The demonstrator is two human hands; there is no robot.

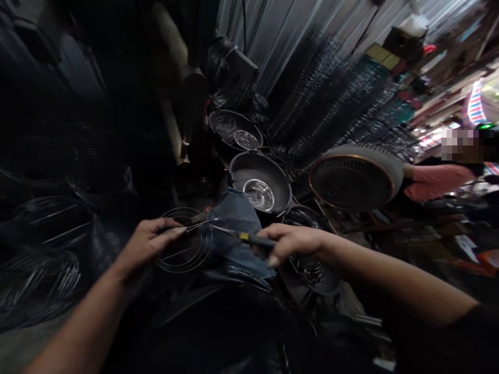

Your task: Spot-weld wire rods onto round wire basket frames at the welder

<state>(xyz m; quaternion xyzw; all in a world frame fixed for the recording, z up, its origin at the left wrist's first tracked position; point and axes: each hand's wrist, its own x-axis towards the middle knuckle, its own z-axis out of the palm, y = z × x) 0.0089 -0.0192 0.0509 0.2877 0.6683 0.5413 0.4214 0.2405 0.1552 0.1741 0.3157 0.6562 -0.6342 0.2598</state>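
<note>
My left hand (158, 239) is closed, pinching thin metal wires at the edge of a round wire frame (206, 255) made of concentric rings. My right hand (290, 243) is wrapped round the dark handle of a slim tool (244, 237) with a yellow mark and a narrow metal end. Dim light hides the tool's exact kind. Its tip points left and meets or nearly meets the wires by my left fingers. Beneath the tool lies blue denim-like cloth (237, 223), seemingly over a leg.
Beyond the cloth stands a dark basin (280, 182) holding a shiny metal bowl (259, 195). Another basin (218, 118) with wire pieces sits behind it. A large round ribbed object (354, 176) is at right, near a person's pink sleeve (440, 182). Wire coils (39, 280) lie left.
</note>
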